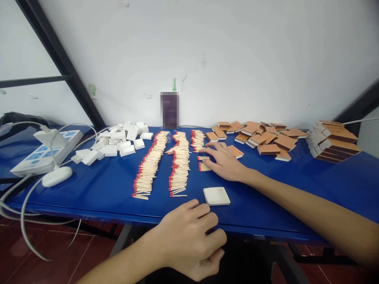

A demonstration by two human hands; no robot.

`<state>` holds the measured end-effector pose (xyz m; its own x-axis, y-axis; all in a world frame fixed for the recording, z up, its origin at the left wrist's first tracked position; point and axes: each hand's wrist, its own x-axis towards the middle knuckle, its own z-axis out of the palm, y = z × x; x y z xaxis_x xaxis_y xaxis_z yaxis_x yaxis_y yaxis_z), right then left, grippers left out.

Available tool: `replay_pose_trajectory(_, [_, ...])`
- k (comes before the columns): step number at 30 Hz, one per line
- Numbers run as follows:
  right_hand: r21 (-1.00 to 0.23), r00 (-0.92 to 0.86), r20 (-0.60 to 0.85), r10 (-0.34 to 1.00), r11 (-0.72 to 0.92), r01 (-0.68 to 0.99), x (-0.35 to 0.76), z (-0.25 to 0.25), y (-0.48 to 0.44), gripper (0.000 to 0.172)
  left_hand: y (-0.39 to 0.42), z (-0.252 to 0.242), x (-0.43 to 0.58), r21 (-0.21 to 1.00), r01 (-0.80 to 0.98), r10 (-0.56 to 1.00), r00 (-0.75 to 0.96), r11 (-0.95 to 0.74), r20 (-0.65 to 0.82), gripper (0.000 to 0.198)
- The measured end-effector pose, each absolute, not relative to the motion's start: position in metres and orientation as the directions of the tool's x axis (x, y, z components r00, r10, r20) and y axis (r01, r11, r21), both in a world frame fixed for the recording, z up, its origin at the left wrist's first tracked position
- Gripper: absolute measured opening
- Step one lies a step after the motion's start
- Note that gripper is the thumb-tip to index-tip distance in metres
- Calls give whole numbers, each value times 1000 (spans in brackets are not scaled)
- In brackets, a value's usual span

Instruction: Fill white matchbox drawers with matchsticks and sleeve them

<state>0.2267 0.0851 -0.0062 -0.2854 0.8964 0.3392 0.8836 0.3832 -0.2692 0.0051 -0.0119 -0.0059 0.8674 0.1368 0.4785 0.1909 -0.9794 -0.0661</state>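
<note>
My right hand [223, 161] lies palm down with its fingers apart, the tips touching the short right-hand row of red-headed matches [197, 141]. A small separate bunch of matches [204, 167] lies under and beside its thumb and fingers. My left hand [192, 240] is at the table's front edge, its fingers curled in and nothing visible in them; the palm is hidden. Between the hands, near the edge, a white matchbox tray [217, 196] lies flat. Two longer rows of matches, a middle row [180, 165] and a left row [151, 165], run from front to back.
White matchbox trays [118, 140] are heaped at the back left. Orange matchbox sleeves [263, 136] lie scattered at the back right, beside stacked matchboxes [333, 142]. A power strip [47, 154] and white cables occupy the left end of the blue table [97, 189]. A pixelated dark rectangle [169, 110] stands against the wall.
</note>
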Motion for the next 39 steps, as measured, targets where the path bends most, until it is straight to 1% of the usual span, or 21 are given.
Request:
replay_pose_trajectory(5, [-283, -294, 312, 904, 383, 879, 226, -3, 84, 40, -12, -7, 5, -55, 184, 133, 857, -981, 498, 13])
replay_pose_trajectory(9, [-300, -292, 302, 907, 382, 874, 225, -1, 83, 39, -12, -6, 5, -59, 189, 138, 867, -980, 479, 14])
replay_pose_trajectory(13, [-316, -275, 350, 895, 390, 865, 227, -4, 85, 36, -13, -7, 5, -66, 194, 144, 881, -979, 450, 15])
replay_pose_trajectory(20, [-316, -268, 424, 865, 419, 851, 229, -8, 86, 34, -13, -7, 4, -60, 194, 144, 870, -979, 472, 14])
replay_pose_trajectory(30, [-312, -278, 395, 876, 412, 856, 229, -7, 85, 37, -13, -7, 5, -56, 186, 133, 854, -981, 502, 15])
replay_pose_trajectory(39, [-312, -306, 344, 888, 415, 855, 228, -4, 83, 41, -12, -6, 5, -56, 185, 135, 864, -981, 485, 13])
